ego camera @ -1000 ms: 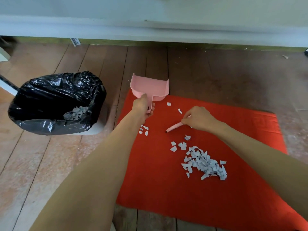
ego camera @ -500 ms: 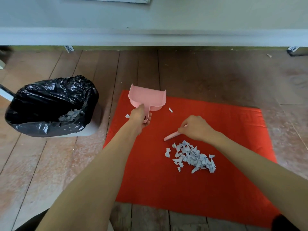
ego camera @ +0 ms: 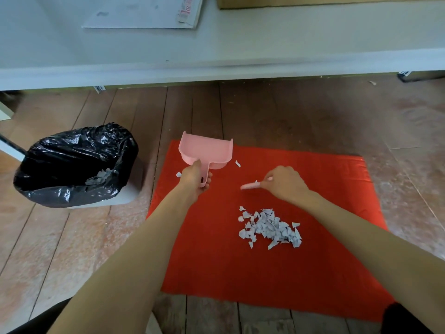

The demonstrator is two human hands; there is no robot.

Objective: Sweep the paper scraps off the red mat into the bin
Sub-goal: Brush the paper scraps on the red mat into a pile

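A red mat (ego camera: 216, 266) lies on the wooden floor. On its middle right sits a heap of white paper scraps (ego camera: 269, 227). Two stray scraps lie near the mat's far left, one (ego camera: 238, 163) right of the dustpan and one (ego camera: 178, 174) beside my left hand. My left hand (ego camera: 196, 177) grips the handle of a pink dustpan (ego camera: 206, 151), whose mouth faces away from me at the mat's far left corner. My right hand (ego camera: 284, 183) holds a small pink brush (ego camera: 250, 186) above the heap, tip pointing left. The bin (ego camera: 72, 165), lined with a black bag, stands left of the mat with some scraps inside.
A white table edge (ego camera: 216, 68) runs across the top, with papers (ego camera: 144, 13) and a cardboard box (ego camera: 313, 2) on it. Bare wooden floorboards (ego camera: 60, 249) surround the mat. A dark shape (ego camera: 404, 319) shows at the bottom right corner.
The scattered scraps above the heap have been gathered into one tighter pile. My right hand with the brush has lifted away from it. The camera tilted up, showing more of the table.
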